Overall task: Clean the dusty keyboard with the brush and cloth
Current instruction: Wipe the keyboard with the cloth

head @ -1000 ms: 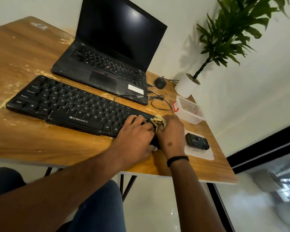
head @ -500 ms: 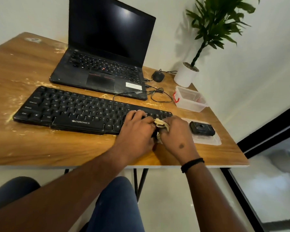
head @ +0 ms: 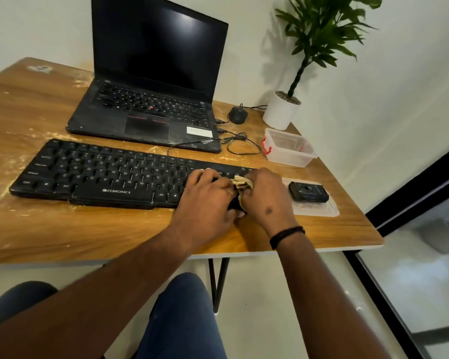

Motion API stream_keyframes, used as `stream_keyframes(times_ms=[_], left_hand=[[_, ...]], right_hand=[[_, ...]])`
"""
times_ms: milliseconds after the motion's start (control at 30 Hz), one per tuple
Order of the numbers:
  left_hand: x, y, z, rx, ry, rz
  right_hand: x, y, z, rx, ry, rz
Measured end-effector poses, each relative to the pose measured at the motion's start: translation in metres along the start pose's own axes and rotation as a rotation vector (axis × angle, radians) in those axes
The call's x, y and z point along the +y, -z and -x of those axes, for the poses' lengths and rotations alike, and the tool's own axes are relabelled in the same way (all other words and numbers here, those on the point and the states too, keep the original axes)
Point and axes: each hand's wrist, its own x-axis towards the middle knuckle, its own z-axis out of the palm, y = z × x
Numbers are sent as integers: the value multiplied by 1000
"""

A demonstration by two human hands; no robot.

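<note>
A black Zebronics keyboard [head: 96,174] lies across the wooden table [head: 62,229], in front of an open laptop. My left hand [head: 208,203] rests flat on the keyboard's right part, fingers spread over the keys. My right hand [head: 265,195] grips a bunched yellowish cloth [head: 240,183] and presses it on the keyboard's right end, right beside the left hand. That end of the keyboard is hidden under both hands. No brush shows in the frame.
A black laptop [head: 151,99] stands open behind the keyboard, with a mouse [head: 237,114] and cables to its right. A clear plastic box [head: 288,147], a white plant pot [head: 280,112] and a small black device [head: 308,192] on a clear lid sit at the right. Dust streaks mark the table's left side.
Both hands stay together on the keyboard's right end with the cloth; the right hand has shifted slightly with it. The camera view has tilted and moved.
</note>
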Motion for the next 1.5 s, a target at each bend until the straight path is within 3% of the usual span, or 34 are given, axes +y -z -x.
stream_keyframes(times_ms=[333,567,767,933,1000,1233,1400,1500], left_hand=[[-1,-1,-1,-23,13,-12],[-1,-2,-2,-12,11,-21],[0,-1,-3,-23,14,-22],[0,-1,-2,-23,12,-20],[0,-1,-2,-22,9,-19],[0,-3,-3,6,17,-37],[0,-1,-2,-31,36,-18],[1,0,-1,-8,19,-25]], right_hand=[[4,7,-43,203,-68,-55],[6,1,-28,-3,25,-7],[-4,-4,-40,61,141,81],[23,7,-47,146,-154,112],[28,8,-37,132,-193,62],[5,8,-10,-55,159,-23],[15,9,-1,76,-41,18],[1,3,14,32,27,4]])
